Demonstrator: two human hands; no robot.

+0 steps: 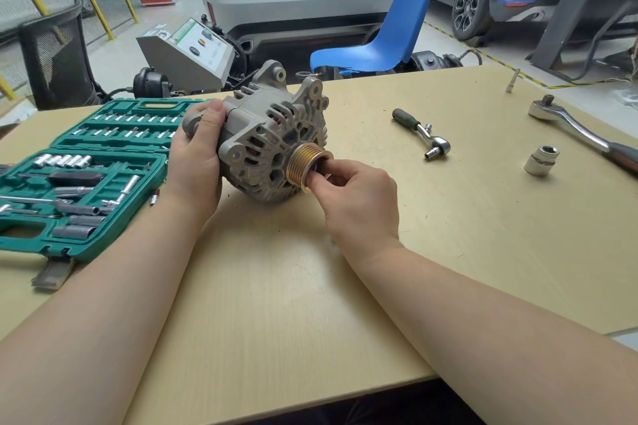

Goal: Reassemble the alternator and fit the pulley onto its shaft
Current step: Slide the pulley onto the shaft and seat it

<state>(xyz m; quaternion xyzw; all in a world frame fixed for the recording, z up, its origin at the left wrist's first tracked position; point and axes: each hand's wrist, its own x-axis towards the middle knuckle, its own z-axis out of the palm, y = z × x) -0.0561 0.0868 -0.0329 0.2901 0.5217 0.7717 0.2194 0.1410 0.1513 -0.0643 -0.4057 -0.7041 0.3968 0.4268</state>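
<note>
Alternator (266, 134) housing closed; your left hand (196, 162) grips rear. Pulley (305, 164) on shaft, your right hand (355, 198) pinching its face. Nut tightening apparently outstanding; loose socket (541, 160) unused.

A pale wooden counter (276, 286) carries everything. Near its middle the grey alternator (266, 134) rests on the counter top, tilted, its grooved pulley (303, 162) facing the near right. On the left lies an open green socket case (79, 176), its trays filled with sockets and bits; a small red-tipped bit (153, 198) lies loose just beside the case's right edge. To the right of the alternator lies a small ratchet (423, 133) with a green handle. Farther right a lone socket (541, 160) stands upright, near a large chrome ratchet (583, 131) that runs toward the right edge. A short metal bit (512, 80) lies near the far edge.
</note>
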